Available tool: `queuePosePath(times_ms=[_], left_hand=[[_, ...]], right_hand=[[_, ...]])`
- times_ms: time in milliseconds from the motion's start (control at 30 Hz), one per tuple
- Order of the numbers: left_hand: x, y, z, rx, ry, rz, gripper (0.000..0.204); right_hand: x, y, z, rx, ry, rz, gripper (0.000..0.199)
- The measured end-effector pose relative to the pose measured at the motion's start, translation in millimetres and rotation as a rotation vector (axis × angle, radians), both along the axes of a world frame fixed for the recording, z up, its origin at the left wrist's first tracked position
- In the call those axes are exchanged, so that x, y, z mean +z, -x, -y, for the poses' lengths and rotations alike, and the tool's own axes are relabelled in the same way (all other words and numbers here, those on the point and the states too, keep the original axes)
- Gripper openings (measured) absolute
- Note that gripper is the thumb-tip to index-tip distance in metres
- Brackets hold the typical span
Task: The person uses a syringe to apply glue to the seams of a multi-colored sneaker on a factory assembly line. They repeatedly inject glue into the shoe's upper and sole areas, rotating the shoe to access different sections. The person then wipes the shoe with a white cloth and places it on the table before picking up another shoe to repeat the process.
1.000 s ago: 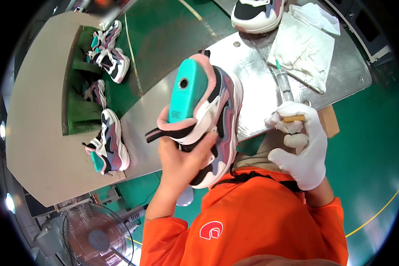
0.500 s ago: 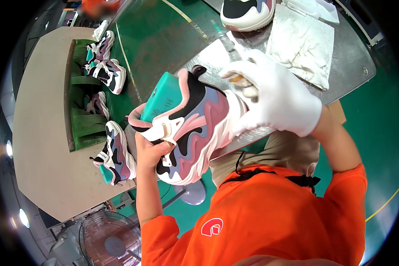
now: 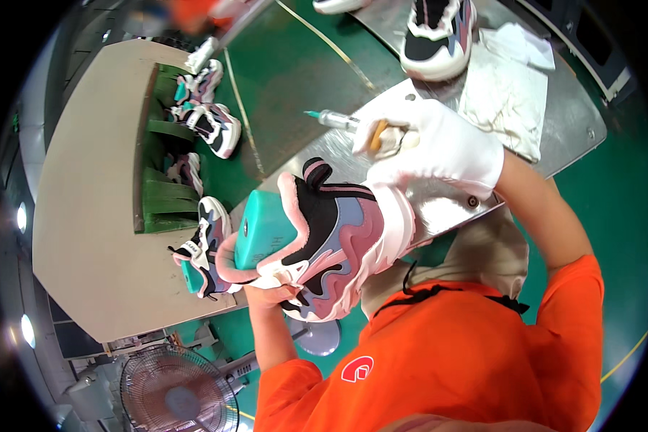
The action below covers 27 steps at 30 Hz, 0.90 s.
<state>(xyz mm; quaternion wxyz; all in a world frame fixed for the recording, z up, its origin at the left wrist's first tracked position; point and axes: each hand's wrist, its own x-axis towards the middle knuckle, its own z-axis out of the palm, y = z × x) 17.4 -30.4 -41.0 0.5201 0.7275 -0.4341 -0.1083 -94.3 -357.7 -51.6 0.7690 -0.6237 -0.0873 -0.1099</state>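
Close in front of your chest, your bare left hand [image 3: 273,294] grips from below a pink, black and blue sneaker [image 3: 335,241] with a teal last [image 3: 261,229] inside it. Your gloved right hand [image 3: 439,147] rests on the shoe's white sole edge, fingers curled around a syringe-like applicator [image 3: 333,119]. Half a second ago that hand covered the shoe's side. Farther left, the green rack [image 3: 158,194] holds matching sneakers [image 3: 207,124]

I see a glossy teal plastic last [image 3: 261,232] inside a sneaker [image 3: 338,241] of smooth synthetic panels, a white cloth glove [image 3: 439,147], a shiny metal table [image 3: 439,205], and crumpled white cloth [image 3: 507,90] upper right.
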Motion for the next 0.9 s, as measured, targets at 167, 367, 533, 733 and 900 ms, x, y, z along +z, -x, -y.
queuePosePath(times_ms=[167,367,533,733,900], left_hand=[[-22,17,-28,0.393,0.155,-0.147,0.101],[-18,47,13,0.499,0.4,0.099,0.095],[-24,78,29,0.521,0.47,0.153,0.095],[-22,66,30,0.431,0.341,0.477,0.07],[-16,48,40,0.429,0.443,0.378,0.071]], right_hand=[[26,8,-14,-0.377,-0.186,0.029,0.035],[51,39,-73,-0.324,-0.698,0.199,0.044],[51,14,-81,-0.209,-0.647,0.223,0.042],[62,-56,-46,0.093,-0.471,0.205,0.042],[93,-25,-5,-0.272,-0.279,0.282,0.052]])
